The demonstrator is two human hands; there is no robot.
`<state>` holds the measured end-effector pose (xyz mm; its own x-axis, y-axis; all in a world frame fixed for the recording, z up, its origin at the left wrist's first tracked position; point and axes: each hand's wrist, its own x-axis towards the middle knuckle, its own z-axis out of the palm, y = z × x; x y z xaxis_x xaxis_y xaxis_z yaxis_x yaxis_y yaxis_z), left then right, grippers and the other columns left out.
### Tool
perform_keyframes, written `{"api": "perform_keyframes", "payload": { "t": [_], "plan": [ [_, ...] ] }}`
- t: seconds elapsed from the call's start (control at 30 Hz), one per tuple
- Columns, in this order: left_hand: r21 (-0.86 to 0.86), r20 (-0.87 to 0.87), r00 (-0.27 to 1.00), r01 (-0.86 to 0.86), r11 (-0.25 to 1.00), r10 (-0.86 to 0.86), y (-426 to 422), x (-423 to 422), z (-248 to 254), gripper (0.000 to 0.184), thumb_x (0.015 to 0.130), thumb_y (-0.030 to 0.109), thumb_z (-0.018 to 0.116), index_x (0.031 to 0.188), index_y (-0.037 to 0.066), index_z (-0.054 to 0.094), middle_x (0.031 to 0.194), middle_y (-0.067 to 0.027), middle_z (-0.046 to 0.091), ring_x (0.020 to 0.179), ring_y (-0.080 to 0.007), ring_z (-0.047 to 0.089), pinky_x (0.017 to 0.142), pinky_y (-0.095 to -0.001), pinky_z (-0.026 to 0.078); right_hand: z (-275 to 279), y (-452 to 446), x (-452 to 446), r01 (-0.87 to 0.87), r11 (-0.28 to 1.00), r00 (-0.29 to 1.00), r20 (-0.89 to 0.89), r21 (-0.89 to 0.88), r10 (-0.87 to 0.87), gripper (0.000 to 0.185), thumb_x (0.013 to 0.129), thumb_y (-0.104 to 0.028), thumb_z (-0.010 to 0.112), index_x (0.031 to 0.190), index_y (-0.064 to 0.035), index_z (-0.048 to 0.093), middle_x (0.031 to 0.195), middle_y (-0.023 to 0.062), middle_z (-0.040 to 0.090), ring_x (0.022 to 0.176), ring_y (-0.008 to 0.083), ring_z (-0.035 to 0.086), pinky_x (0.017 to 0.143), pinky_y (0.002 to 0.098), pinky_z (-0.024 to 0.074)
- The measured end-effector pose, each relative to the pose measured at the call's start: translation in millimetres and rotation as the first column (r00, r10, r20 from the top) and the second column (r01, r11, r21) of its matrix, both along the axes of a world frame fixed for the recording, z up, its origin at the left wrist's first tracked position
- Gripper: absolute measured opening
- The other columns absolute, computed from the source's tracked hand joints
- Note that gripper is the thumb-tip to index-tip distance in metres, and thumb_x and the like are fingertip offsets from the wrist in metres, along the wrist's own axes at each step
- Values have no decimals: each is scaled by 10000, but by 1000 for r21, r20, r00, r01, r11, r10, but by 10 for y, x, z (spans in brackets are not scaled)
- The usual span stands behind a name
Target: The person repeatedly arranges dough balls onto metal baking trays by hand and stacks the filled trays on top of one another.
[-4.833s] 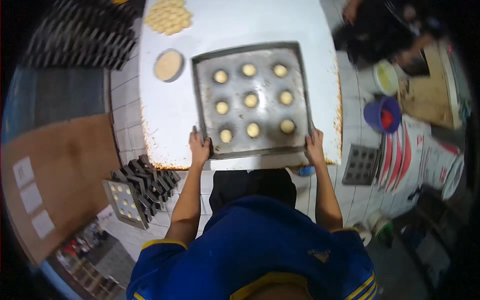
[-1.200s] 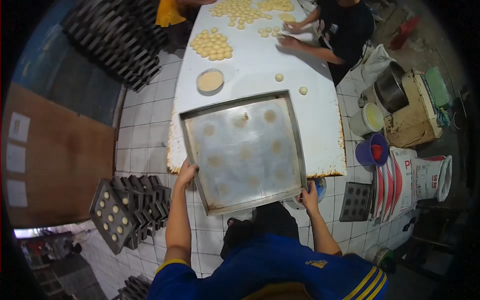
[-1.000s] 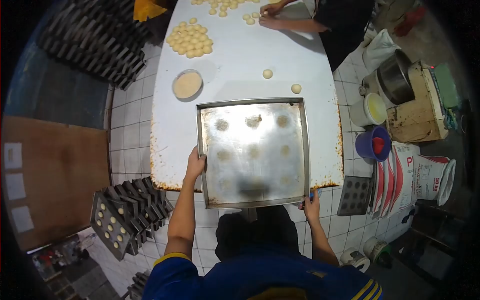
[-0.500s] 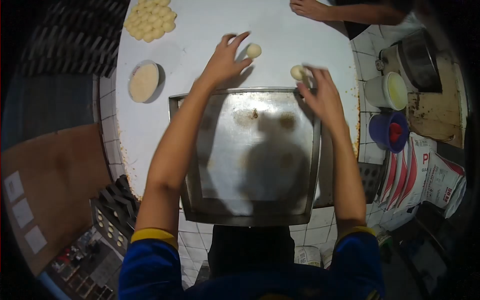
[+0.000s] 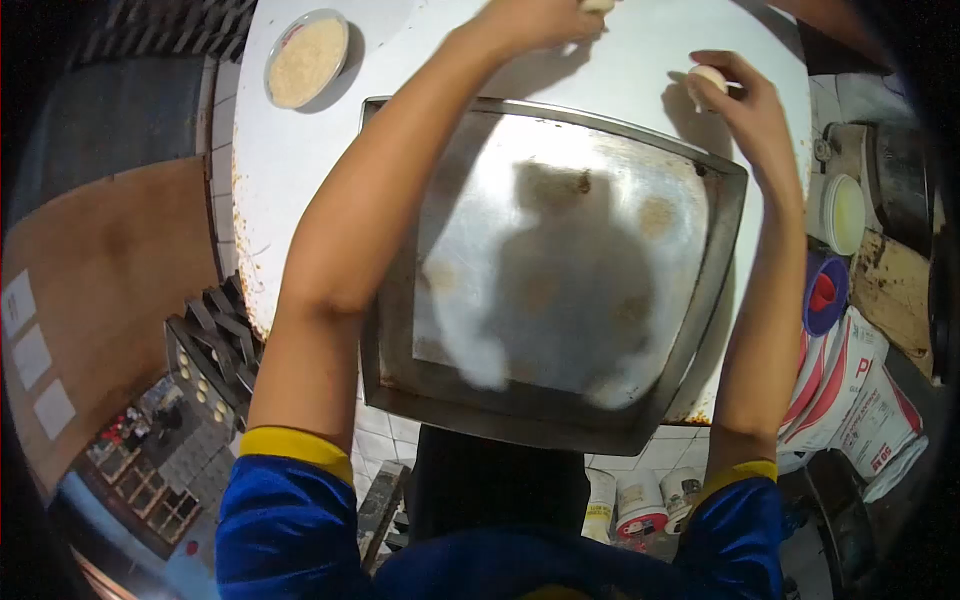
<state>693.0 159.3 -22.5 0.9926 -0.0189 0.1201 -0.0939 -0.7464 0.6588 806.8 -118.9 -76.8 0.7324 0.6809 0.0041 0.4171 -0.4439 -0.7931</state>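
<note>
Left hand [image 5: 545, 22] at twelve o'clock and right hand [image 5: 750, 100] at one are gripping round pale dough balls [image 5: 708, 78] beyond a square grey metal tray [image 5: 465, 300].

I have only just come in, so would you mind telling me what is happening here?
At the white, rust-edged table, a person's left hand grips a pale, round dough ball, partly cut off by the picture's top edge, and the right hand pinches a second ball between thumb and fingers. Both hands are beyond the square, grey metal tray, which juts over the table's near edge.
</note>
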Motion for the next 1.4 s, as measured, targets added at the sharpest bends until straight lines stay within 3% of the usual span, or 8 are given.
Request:
{"api": "perform_keyframes", "payload": {
  "t": [0.17, 0.33, 0.6, 0.8, 1.0, 1.17, 1.3, 1.4],
  "plan": [
    [18, -128, 985, -117, 993, 118, 206, -1453, 290, 479, 850, 78, 791, 1322, 120, 718, 1252, -136, 659, 1210, -292, 660, 1024, -404, 560, 682, 362, -1283, -117, 993, 965, -236, -7, 112, 347, 922, -201, 815, 1237, -67, 757, 1142, 113, 757, 1016, 220, 731, 883, 361, 606],
    [21, -387, 906, -178, 984, 172, 156, -2373, -263, 470, 861, 0, 725, 1322, 81, 676, 1331, -163, 590, 1246, -383, 598, 1045, -469, 528, -118, 454, -1922, -342, 936, 939, -5, -87, 343, 380, 937, -207, 780, 1281, -59, 721, 1297, 144, 679, 1183, 331, 673, 1006, 412, 577],
    [349, -126, 973, -139, 927, 193, -132, -2582, -756, 698, 899, 54, 655, 1573, 92, 480, 1594, -223, 437, 1460, -453, 431, 1221, -538, 388, -217, 581, -2259, -413, 822, 750, 364, -393, 551, 799, 998, -467, 672, 1546, 81, 476, 1635, 242, 435, 1538, 348, 400, 1301, 457, 299],
    [77, -68, 988, -136, 988, 141, -104, -1896, -296, 656, 867, 143, 743, 1495, 92, 561, 1492, -179, 548, 1345, -430, 537, 1140, -506, 472, 269, 624, -1621, -195, 981, 918, -353, -7, 180, 566, 986, -301, 724, 1484, -66, 595, 1511, 242, 555, 1390, 386, 550, 1154, 470, 470],
    [-195, 285, 930, -181, 964, 232, -75, -203, -505, 450, 856, 122, 715, 1295, 27, 690, 1335, -300, 614, 1242, -503, 588, 1086, -551, 484, -27, 442, -596, 192, 941, 790, 613, -279, 20, 577, 896, -303, 785, 1428, -134, 637, 1286, 233, 656, 1087, 450, 687, 982, 498, 571],
    [454, -140, 989, 98, 886, -37, 115, 564, -835, 406, 825, 74, 699, 1226, 9, 711, 1225, -294, 669, 1227, -509, 602, 1088, -543, 485, -181, 319, -227, 153, 857, 953, 304, -493, 5, 525, 860, -277, 787, 1352, -126, 678, 1207, 240, 683, 1035, 430, 724, 956, 498, 588],
    [279, -131, 991, 15, 960, 22, 187, 595, -943, 315, 813, 71, 688, 1116, 11, 749, 1109, -284, 704, 1121, -471, 664, 1005, -506, 536, -288, 266, -162, 120, 880, 934, 353, -460, 57, 432, 862, -288, 797, 1239, -86, 743, 1114, 214, 732, 1044, 376, 748, 918, 463, 607],
    [192, 9, 1000, -20, 981, 19, 239, 353, -643, 280, 830, 104, 702, 1084, 9, 772, 1025, -253, 712, 1032, -432, 693, 952, -470, 560, -137, 137, -128, 97, 962, 995, -3, -254, -101, 437, 933, -253, 795, 1338, -102, 727, 1176, 140, 776, 1019, 254, 773, 864, 367, 638]
  ]
}}
